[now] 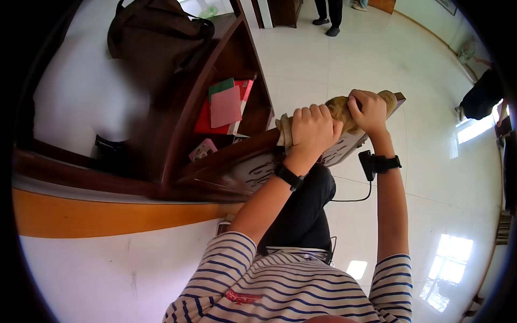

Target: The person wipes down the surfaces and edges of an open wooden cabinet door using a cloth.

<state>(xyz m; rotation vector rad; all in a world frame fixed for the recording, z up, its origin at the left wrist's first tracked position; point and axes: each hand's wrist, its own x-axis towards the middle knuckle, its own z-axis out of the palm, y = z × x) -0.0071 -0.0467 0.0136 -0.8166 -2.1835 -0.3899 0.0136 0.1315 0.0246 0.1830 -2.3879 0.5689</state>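
Note:
A brown, fluffy cloth lies over the top edge of a dark wooden panel with black writing on its pale side. My left hand is closed on the cloth's near part, where a beige fold hangs over the edge. Farther along, my right hand grips the same cloth with its fingers curled. The cloth's far end shows beyond my right hand, close to the panel's corner. Both wrists wear black bands, and a small black device with a cable hangs beside the right one.
On the left, a wooden cabinet holds a pink booklet and a red folder. A dark brown bag sits on top. A person's legs stand at the back; another person in dark clothing is at the right.

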